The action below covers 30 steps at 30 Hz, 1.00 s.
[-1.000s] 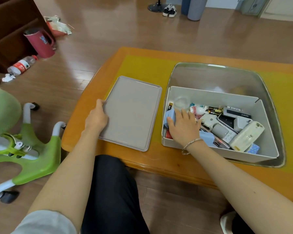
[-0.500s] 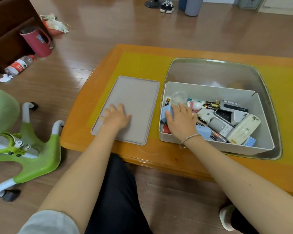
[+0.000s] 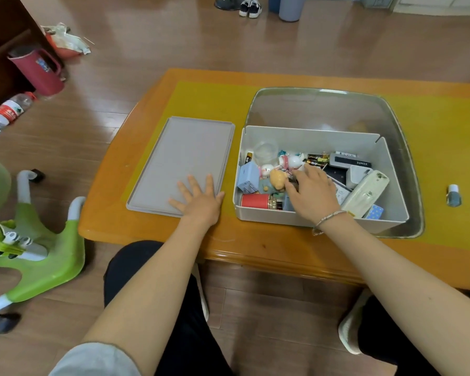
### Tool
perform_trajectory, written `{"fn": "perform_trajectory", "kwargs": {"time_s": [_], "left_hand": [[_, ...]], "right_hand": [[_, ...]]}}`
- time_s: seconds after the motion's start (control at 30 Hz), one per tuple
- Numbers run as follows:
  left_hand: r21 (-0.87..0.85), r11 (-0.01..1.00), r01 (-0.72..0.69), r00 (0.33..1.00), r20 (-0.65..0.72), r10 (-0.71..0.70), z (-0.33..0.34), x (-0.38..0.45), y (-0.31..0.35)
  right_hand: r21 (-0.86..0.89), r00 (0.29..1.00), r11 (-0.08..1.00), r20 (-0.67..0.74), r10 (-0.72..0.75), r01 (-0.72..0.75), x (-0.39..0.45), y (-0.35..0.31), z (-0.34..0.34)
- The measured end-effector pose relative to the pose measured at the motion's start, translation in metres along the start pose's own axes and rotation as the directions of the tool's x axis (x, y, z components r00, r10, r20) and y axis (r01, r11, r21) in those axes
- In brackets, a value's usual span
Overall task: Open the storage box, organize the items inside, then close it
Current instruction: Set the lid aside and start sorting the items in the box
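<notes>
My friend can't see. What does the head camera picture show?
A person's right hand reaches among small toys and batteries in an open white storage box on an orange table. Their left hand rests flat on the grey lid beside it.

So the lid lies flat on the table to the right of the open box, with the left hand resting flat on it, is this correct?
Not quite. In the head view the lid lies to the left of the open box, not the right. The rest holds: it lies flat on the table, with the left hand resting flat on it.
</notes>
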<state>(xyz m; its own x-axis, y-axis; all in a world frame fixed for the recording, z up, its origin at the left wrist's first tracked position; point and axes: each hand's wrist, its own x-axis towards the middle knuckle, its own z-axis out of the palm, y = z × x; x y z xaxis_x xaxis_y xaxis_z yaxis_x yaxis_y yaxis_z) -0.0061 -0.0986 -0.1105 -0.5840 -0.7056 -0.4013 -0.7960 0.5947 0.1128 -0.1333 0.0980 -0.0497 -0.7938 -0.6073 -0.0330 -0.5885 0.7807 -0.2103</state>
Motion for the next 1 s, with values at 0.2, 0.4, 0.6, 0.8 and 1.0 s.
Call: {"fn": "perform_trajectory", "kwargs": {"time_s": [0.2,0.4,0.6,0.8,1.0], "left_hand": [[-0.011,0.999,0.044,0.999,-0.025,-0.045,-0.009,0.021,0.000],[-0.020,0.998,0.059,0.997,-0.040,-0.060,-0.010,0.028,0.001],[-0.023,0.999,0.025,0.999,-0.032,-0.026,-0.016,0.023,-0.003],[-0.308,0.932,-0.192,0.958,-0.266,0.109,-0.047,0.000,0.016],[-0.356,0.865,-0.354,0.924,-0.273,0.266,-0.068,-0.024,0.063]], "right_hand": [[0.000,0.999,1.000,0.046,0.005,-0.005,-0.001,0.002,0.003],[0.018,0.998,0.999,0.052,0.043,-0.044,-0.002,0.002,0.005],[0.112,1.000,0.994,0.009,0.015,-0.016,-0.002,0.007,-0.001],[0.029,0.981,0.999,-0.192,0.035,-0.030,-0.008,0.054,-0.027],[-0.031,0.944,0.955,-0.163,0.286,-0.295,-0.013,0.110,-0.047]]}}
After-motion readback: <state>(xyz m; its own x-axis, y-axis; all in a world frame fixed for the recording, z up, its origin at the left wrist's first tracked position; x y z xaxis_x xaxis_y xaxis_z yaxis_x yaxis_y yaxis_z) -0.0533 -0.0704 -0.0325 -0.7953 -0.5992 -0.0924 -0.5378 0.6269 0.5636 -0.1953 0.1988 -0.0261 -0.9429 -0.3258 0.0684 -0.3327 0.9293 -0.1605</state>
